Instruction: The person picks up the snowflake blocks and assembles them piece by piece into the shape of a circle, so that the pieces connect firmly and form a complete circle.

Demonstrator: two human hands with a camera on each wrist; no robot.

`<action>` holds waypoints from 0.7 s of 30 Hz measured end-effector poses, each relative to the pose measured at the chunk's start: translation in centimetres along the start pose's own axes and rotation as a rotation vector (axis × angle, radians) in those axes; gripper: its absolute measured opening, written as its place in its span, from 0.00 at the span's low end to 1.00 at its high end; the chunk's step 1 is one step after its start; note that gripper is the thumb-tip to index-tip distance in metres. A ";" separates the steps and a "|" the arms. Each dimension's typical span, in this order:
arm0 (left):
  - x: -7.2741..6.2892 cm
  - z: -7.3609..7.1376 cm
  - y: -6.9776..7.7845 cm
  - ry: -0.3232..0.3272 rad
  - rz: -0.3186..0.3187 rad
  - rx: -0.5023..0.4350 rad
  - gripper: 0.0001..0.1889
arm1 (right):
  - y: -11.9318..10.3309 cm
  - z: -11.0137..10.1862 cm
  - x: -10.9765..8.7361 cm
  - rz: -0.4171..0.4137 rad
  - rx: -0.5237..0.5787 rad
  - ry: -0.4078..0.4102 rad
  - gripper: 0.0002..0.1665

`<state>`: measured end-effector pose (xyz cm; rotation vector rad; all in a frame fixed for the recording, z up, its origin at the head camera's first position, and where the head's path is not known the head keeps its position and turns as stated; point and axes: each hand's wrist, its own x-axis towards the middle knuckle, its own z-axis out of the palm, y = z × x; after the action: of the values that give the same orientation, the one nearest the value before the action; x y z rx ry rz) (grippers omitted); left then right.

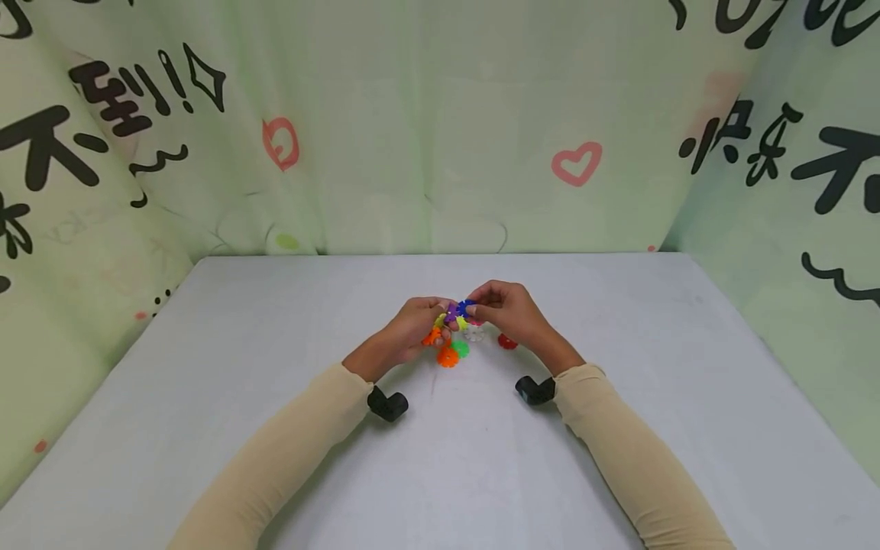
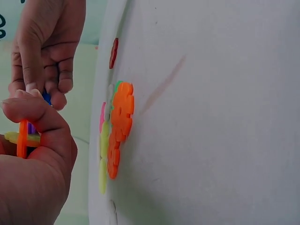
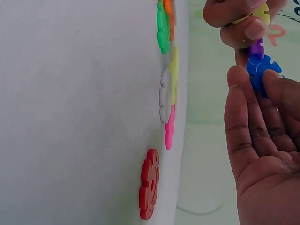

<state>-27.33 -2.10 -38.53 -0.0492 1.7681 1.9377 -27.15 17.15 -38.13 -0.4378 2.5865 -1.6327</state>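
My left hand [image 1: 411, 327] grips a small cluster of flower-shaped interlocking discs above the table. In the left wrist view an orange disc [image 2: 21, 140] and a yellow disc [image 2: 33, 139] cross each other inside its fingers. A purple disc [image 3: 256, 48] sticks out below that hand's fingertips in the right wrist view. Between thumb and fingers, my right hand [image 1: 514, 312] pinches a blue disc [image 3: 260, 72], whose edge meets the purple one. Both hands are close together, and the left fingers hide part of the cluster.
Loose discs lie on the white table [image 1: 440, 458] under and beside the hands: orange [image 2: 123, 110], green [image 3: 162, 30], whitish [image 3: 163, 96], yellow [image 3: 175, 75] and pink [image 3: 170, 127]. A red disc [image 3: 149, 185] lies apart, to the right. A printed curtain [image 1: 426, 153] surrounds the table's back and sides.
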 end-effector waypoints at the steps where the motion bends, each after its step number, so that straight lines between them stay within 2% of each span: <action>1: 0.0 0.0 0.0 -0.003 0.005 -0.006 0.17 | 0.0 0.0 0.0 -0.003 0.001 -0.004 0.10; 7: 0.1 0.0 0.2 0.010 0.022 -0.011 0.17 | -0.4 0.0 0.1 0.003 -0.044 -0.003 0.09; 12: 0.0 0.1 0.2 0.022 0.029 0.026 0.17 | -0.5 -0.1 0.0 0.004 -0.113 0.003 0.09; 21: -0.3 0.1 0.1 0.033 0.047 0.080 0.16 | -0.9 0.1 -0.1 -0.040 -0.152 -0.026 0.05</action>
<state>-27.08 -2.12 -38.30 -0.0114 1.8822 1.9068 -26.81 16.75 -37.42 -0.5190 2.7104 -1.4368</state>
